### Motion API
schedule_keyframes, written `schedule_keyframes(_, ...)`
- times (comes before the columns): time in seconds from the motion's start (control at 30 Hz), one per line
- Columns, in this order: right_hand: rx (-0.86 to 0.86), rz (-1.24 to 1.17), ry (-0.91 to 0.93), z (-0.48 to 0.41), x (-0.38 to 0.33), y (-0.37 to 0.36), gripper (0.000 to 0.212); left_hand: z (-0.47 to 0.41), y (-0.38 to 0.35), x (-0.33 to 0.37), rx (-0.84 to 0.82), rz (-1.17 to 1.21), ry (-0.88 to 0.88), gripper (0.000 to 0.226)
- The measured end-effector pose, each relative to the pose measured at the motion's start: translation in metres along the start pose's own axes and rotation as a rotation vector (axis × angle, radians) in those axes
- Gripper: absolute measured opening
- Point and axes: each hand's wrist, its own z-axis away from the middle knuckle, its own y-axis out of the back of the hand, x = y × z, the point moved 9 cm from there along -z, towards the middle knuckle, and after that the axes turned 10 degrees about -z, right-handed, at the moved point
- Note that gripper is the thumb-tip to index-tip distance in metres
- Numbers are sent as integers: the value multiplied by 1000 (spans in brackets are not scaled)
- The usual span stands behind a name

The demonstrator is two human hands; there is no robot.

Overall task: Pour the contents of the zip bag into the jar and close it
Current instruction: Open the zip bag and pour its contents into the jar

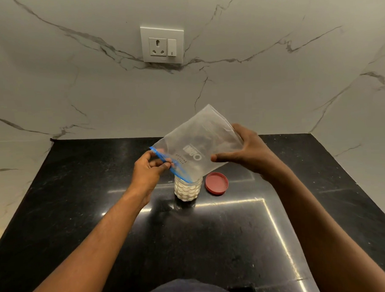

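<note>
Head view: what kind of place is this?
Likely a home kitchen: a polished black stone counter, a marble-look wall with a socket, and a jar being filled from a zip bag.

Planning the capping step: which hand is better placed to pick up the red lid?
The right hand, probably: the red lid lies on the jar's right, just below it. The left hand pinches the zip bag's blue seal.

Lid (216, 183) right of jar (187, 189).
</note>
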Motion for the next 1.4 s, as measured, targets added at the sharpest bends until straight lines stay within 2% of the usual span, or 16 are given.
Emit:
schedule_keyframes(0.1, 102, -204, 63, 15, 14, 3, 45, -1, -2, -4, -13, 38, 22, 32)
schedule_keyframes(0.2, 316, -305, 172, 27, 16, 4, 28, 0, -7, -6, -12, 64, 29, 31)
schedule_keyframes(0.33, 324, -248, 258, 29, 8, -16, 25, 1, -9, -8, -6, 66, 21, 32)
schedule_keyframes(0.4, 372, -300, 285, 28, 6, -12, 22, 1, -8, -9, -5, 78, 9, 34)
schedule_keyframes(0.5, 275, -255, 274, 25, 6, -21, 24, 1, -3, -12, 3, 75, 12, 35)
schedule_keyframes(0.6, 362, -341, 285, 25, 12, -12, 22, 1, -4, -11, 1, 86, -1, 36)
schedule_keyframes(0.7, 258, -265, 268, 22, 11, -22, 22, 3, -5, -12, 10, 87, 3, 36)
schedule_keyframes(0.8, 363, -309, 293, 25, 13, -10, 21, 2, -6, -9, 6, 102, -12, 34)
schedule_keyframes(0.9, 264, -240, 294, 22, 9, -15, 26, 2, -5, -8, 12, 95, -19, 32)
schedule_keyframes(1.03, 404, -333, 259, 24, 19, 2, 20, 0, -6, -5, 3, 90, -38, 33)
schedule_keyframes(1.13, 244, -320, 212, 20, 18, -11, 19, 1, -6, -6, 9, 94, -24, 33)
schedule_keyframes(1.23, 352, -373, 205, 20, 23, 5, 15, 1, -7, -4, 12, 105, -35, 32)
schedule_keyframes(1.33, 261, -330, 210, 17, 18, -1, 17, 2, -6, -7, 24, 106, -20, 32)
schedule_keyframes(1.4, 315, -317, 231, 18, 17, 5, 13, 1, -6, -6, 27, 121, -22, 34)
